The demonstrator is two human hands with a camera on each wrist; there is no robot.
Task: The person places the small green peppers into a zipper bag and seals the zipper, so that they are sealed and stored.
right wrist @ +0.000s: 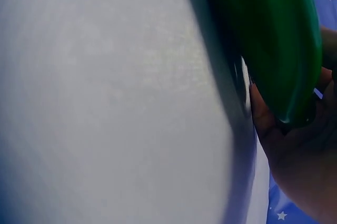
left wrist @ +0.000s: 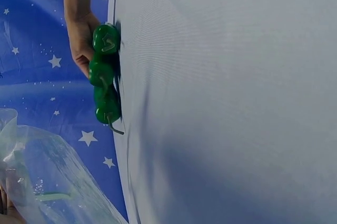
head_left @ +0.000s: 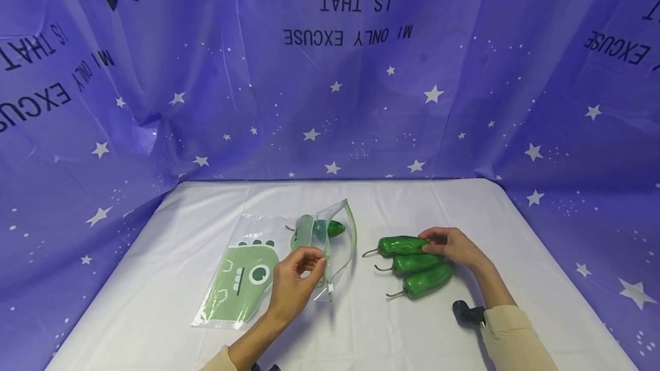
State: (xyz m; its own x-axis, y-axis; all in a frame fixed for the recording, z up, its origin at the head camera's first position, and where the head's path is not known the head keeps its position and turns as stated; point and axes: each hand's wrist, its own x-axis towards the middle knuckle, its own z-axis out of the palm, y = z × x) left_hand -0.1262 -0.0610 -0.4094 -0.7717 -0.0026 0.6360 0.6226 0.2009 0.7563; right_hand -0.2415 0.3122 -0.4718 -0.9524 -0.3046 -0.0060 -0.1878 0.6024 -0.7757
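A clear zip bag (head_left: 232,231) printed with green monsters lies on the white table, its green-edged mouth raised and gaping to the right. One green pepper (head_left: 337,228) is inside it, partly behind the print. My left hand (head_left: 296,279) pinches the near side of the bag's mouth, close to the white slider (head_left: 330,288). To the right, three green peppers lie side by side, stems leftward. My right hand (head_left: 454,245) grips the tip end of the farthest pepper (head_left: 399,245). The middle pepper (head_left: 412,264) and nearest pepper (head_left: 427,280) lie just in front of it.
The table (head_left: 412,336) has a white cloth cover. A purple star-printed curtain (head_left: 361,102) hangs behind and along both sides. A black device (head_left: 468,314) sits at my right wrist, beside the beige sleeve (head_left: 515,336).
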